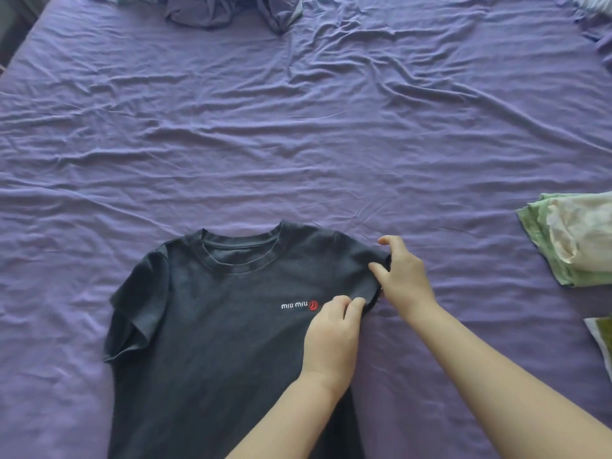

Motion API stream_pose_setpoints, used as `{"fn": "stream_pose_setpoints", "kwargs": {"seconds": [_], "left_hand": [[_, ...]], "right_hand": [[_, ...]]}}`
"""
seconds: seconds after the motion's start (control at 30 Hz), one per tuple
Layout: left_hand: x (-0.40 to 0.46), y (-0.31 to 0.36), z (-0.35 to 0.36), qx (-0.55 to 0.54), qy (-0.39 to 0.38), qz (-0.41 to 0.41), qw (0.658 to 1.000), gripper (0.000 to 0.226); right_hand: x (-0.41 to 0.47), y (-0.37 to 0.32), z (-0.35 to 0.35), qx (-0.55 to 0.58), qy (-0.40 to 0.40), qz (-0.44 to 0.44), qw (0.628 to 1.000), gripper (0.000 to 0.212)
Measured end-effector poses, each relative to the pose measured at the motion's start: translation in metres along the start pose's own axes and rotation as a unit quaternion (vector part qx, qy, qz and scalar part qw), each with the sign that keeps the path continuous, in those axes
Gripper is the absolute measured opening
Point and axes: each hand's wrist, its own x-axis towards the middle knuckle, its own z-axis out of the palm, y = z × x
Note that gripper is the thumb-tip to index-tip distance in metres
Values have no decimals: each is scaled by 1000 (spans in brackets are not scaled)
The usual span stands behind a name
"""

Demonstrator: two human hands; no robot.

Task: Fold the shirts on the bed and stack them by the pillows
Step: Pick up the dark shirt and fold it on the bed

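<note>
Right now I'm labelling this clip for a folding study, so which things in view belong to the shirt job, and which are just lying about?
In the job:
dark grey short-sleeved T-shirt, spread front-up
left hand, pinching the sleeve
right hand, pinching the same sleeve
wrinkled purple bed sheet

Maybe waiting or lying about:
crumpled grey-purple cloth heap, far edge
green and cream folded fabric pile, right edge
</note>
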Motion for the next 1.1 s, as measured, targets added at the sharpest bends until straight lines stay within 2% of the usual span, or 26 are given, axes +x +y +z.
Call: {"fn": "stream_pose_setpoints", "kwargs": {"seconds": [0.1, 0.2, 0.3, 0.37, 0.43, 0.5, 0.57, 0.63, 0.7, 0.87, 1.03, 1.1], "left_hand": [[-6, 2, -7, -2, 5, -69, 998, 26], [-11, 5, -17, -69, -9, -177, 982, 10], [-15, 0, -28, -241, -23, -296, 924, 15], [-19, -9, -39, -245, -12, -338, 909, 22], [-26, -21, -48, -179, -7, -355, 918, 24], [-34, -33, -53, -112, 2, -327, 938, 28], [-41, -43, -54, -66, -9, -272, 960, 30], [-45, -52, -55, -18, -26, -234, 972, 33], [-50, -68, -56, 30, -36, -202, 978, 41], [-68, -139, -76, 155, -218, -115, 957, 56], [-63, -198, -115, 223, -263, 28, 938, 56], [-49, -216, -133, 242, -253, 58, 935, 50]], "right_hand": [[-4, 5, 1, 7, 16, -3, 1000, 39], [-9, 0, 2, 51, 27, 8, 998, 40], [-9, -17, 3, 139, 13, 31, 990, 37], [-9, -32, 11, 208, -40, 40, 977, 32], [-13, -45, 24, 233, -111, 13, 966, 32], [-19, -50, 38, 132, -132, -59, 981, 38], [-25, -45, 52, -59, -124, -154, 978, 43], [-32, -35, 66, -240, -160, -197, 937, 54], [-38, -24, 79, -348, -196, -185, 898, 65], [-46, -31, 94, -428, -163, -163, 874, 68], [-80, -83, 140, -386, -198, -231, 871, 66], [-97, -103, 167, -370, -198, -223, 880, 66]]}}
